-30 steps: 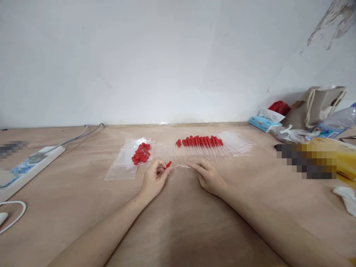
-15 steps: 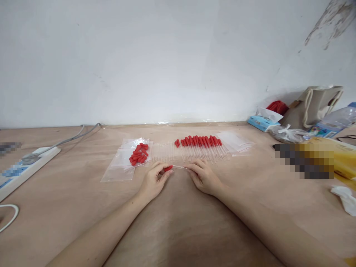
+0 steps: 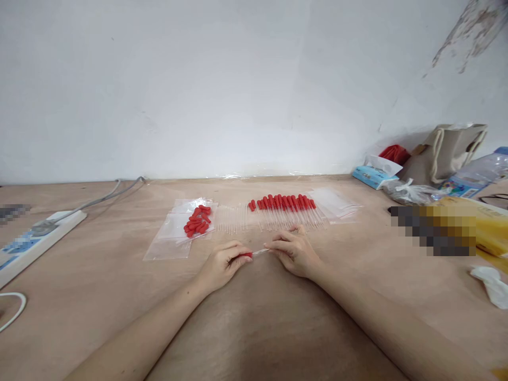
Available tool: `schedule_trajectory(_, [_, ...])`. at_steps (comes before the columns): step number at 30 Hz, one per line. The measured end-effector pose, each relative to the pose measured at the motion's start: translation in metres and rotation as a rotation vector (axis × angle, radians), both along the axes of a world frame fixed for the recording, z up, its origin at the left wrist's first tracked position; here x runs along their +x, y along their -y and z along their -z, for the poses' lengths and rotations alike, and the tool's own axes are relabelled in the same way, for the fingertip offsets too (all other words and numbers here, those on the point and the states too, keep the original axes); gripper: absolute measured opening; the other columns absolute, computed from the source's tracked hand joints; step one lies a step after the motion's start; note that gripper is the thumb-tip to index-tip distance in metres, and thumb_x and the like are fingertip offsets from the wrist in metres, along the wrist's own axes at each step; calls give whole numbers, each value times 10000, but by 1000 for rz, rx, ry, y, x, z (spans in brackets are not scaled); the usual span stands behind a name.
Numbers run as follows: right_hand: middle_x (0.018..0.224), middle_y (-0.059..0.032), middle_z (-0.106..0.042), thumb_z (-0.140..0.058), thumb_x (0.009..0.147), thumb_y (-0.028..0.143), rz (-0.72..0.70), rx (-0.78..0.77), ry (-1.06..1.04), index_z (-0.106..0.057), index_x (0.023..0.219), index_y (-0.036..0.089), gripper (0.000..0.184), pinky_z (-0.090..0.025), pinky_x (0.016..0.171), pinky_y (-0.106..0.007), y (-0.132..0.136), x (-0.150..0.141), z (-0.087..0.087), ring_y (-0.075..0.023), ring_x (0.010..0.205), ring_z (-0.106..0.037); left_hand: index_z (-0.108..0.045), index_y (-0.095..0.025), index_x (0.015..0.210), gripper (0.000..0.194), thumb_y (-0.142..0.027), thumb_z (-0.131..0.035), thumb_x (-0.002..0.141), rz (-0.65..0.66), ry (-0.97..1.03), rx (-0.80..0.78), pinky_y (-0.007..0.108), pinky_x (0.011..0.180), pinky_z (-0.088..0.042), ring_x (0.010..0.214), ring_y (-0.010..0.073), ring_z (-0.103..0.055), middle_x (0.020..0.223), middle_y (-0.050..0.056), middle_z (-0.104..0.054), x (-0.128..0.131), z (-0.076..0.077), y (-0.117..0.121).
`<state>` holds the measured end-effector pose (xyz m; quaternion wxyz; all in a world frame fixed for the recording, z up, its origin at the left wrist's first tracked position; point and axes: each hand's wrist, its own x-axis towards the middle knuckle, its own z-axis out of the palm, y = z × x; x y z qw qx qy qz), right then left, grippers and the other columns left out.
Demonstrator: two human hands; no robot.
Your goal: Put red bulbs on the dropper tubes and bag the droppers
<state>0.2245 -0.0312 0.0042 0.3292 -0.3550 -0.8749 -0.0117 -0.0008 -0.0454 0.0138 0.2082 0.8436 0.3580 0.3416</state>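
Between thumb and fingers, my left hand (image 3: 225, 264) pinches a red rubber dropper bulb (image 3: 246, 255), which is partly hidden by the fingers. A clear thin pipette tube (image 3: 261, 252) runs from the bulb's end to my right hand (image 3: 293, 253), whose fingertips are closed on it. Beyond my right hand lies a row of tubes fitted with red bulbs (image 3: 283, 202). Bare clear tubes (image 3: 232, 218) lie side by side to the left of that row. A pile of loose red bulbs (image 3: 197, 222) rests on clear plastic bags (image 3: 169, 238) beyond my left hand.
More clear bags (image 3: 337, 203) lie right of the row. A white power strip (image 3: 59, 233) with a grey cable sits at left. At right are a tissue pack (image 3: 373, 177), a cloth bag (image 3: 448, 153), a plastic bottle (image 3: 488, 166), a yellow package (image 3: 488, 222) and a crumpled tissue (image 3: 492, 286).
Both hands have come slightly nearer to me, and my left hand has shifted a little right. The tube now slants up toward my right hand, and less of it shows between them.
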Motion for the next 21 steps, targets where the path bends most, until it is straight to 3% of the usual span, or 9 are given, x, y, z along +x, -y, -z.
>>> schedule_trajectory(9, [654,2,-583,-402,841,211,9,53,80,-627,806,205,228,-220,702,-317,11,-7,-1,-89,540,-421,-632,-184,832,179,-284,-483,838,-13,-82,79,223,590,-414,631,118,-537,722,27,-589,0,4,0])
schedule_trajectory(15, [632,0,-567,-373,848,202,-14,6,109,-589,761,174,235,-230,719,-314,9,-14,1,-97,545,-416,-621,-182,825,160,-270,-489,834,-9,-106,68,215,569,-405,621,115,-527,716,21,-576,0,2,-1])
schedule_trajectory(21, [678,-16,-591,-373,853,213,21,51,166,-595,778,176,237,-225,746,-326,8,-18,-9,-119,643,-470,-614,-189,869,137,-232,-487,836,-49,-43,126,233,632,-428,687,121,-546,788,27,-595,-1,1,-9])
